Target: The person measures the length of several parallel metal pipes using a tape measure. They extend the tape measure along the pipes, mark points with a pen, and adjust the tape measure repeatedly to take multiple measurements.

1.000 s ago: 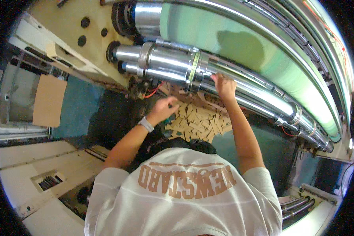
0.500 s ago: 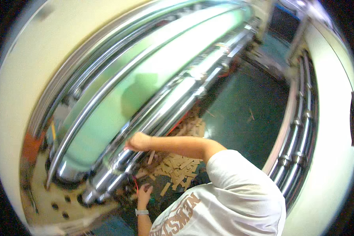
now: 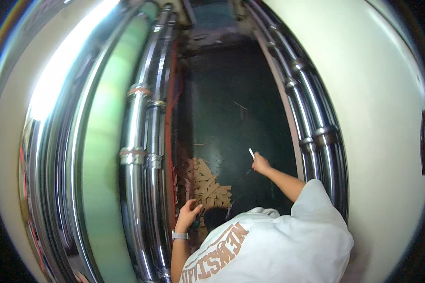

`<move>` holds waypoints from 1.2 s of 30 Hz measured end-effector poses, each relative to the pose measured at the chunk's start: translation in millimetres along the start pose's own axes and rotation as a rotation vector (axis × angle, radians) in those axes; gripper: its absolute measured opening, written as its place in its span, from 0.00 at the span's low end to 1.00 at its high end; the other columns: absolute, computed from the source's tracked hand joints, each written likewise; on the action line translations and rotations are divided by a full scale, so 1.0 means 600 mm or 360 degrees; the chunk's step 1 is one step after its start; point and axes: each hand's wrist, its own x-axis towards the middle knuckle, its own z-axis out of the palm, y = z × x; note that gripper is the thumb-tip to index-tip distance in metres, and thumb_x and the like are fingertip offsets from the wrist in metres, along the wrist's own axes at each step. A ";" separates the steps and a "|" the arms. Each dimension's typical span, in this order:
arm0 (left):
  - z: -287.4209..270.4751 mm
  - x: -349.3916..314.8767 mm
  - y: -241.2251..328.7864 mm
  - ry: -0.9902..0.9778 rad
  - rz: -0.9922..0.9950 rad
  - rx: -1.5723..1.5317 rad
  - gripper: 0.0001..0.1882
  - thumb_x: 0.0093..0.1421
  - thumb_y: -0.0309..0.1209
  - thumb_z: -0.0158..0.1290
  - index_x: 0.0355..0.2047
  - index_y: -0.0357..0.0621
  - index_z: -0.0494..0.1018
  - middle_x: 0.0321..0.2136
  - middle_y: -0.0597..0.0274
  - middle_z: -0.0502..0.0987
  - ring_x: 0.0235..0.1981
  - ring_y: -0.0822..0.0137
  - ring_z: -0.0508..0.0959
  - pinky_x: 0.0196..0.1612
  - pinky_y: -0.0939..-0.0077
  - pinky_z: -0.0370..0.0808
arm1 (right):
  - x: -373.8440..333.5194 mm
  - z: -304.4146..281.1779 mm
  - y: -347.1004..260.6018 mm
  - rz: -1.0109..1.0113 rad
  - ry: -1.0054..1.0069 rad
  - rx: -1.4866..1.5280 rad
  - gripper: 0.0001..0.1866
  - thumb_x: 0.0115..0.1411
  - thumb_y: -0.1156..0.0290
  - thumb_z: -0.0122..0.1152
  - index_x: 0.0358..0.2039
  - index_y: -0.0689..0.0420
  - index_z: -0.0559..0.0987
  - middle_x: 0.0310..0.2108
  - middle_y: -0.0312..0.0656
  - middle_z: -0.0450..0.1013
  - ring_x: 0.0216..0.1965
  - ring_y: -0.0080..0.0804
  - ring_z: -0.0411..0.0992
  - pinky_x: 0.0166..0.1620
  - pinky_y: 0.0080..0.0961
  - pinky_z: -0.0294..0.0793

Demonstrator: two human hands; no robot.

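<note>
My right hand (image 3: 260, 163) is closed around a slim white object (image 3: 251, 153) with a narrow tip; its kind is too small to make out. That hand is held over the dark green floor, to the right of the middle. Nearer the rollers on the left, my left hand (image 3: 188, 216) is raised with bent fingers set apart, and nothing shows in it. Beside it lies a heap of tan cardboard strips (image 3: 207, 184) on the floor.
To the left run long shiny metal rollers (image 3: 136, 188) with collars, beside a broad pale green cylinder (image 3: 101, 165). Dark metal rollers (image 3: 316, 122) line the right, in front of a cream panel (image 3: 373, 141). The dark green floor (image 3: 231, 127) stretches between them.
My view has swung to the right. My right hand has left the metal rollers on the left and is now over the floor, with the white object showing. My left hand has lifted.
</note>
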 end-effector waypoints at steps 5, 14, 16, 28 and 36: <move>-0.002 0.151 0.061 -0.0509 0.0138 0.0150 0.22 0.53 0.35 0.54 0.45 0.36 0.67 0.26 0.57 0.75 0.28 0.71 0.73 0.32 0.78 0.69 | -0.010 -0.040 -0.021 0.0271 -0.0013 0.0572 0.07 0.60 0.69 0.40 0.34 0.60 0.61 0.23 0.44 0.71 0.26 0.31 0.72 0.28 0.28 0.71; 0.084 0.421 0.244 -0.1362 0.0642 0.0342 0.20 0.53 0.34 0.54 0.43 0.35 0.67 0.23 0.61 0.73 0.25 0.73 0.72 0.28 0.81 0.67 | -0.161 -0.095 0.069 0.0496 0.0788 0.1017 0.05 0.55 0.77 0.42 0.24 0.61 0.64 0.24 0.42 0.71 0.23 0.27 0.70 0.27 0.24 0.69; 0.103 0.459 0.295 -0.1502 0.0709 0.0525 0.20 0.53 0.34 0.54 0.42 0.34 0.67 0.23 0.61 0.74 0.25 0.73 0.73 0.28 0.81 0.68 | -0.211 -0.120 0.045 0.0549 0.1024 0.1232 0.04 0.56 0.77 0.42 0.25 0.61 0.65 0.25 0.41 0.70 0.25 0.25 0.70 0.28 0.23 0.69; 0.321 0.405 0.394 -0.2255 0.1241 0.1098 0.20 0.52 0.37 0.54 0.42 0.36 0.68 0.25 0.57 0.75 0.25 0.71 0.74 0.30 0.78 0.69 | -0.506 -0.061 -0.011 0.1015 0.2499 0.2176 0.07 0.61 0.70 0.44 0.35 0.60 0.67 0.35 0.48 0.72 0.38 0.37 0.73 0.37 0.31 0.76; 0.287 0.359 0.393 -0.2110 0.1151 0.1388 0.21 0.54 0.37 0.53 0.43 0.36 0.67 0.22 0.59 0.73 0.24 0.72 0.72 0.27 0.80 0.68 | -0.475 -0.046 0.043 -0.0070 0.2673 0.3164 0.08 0.59 0.70 0.47 0.36 0.61 0.68 0.38 0.51 0.70 0.43 0.47 0.70 0.46 0.42 0.71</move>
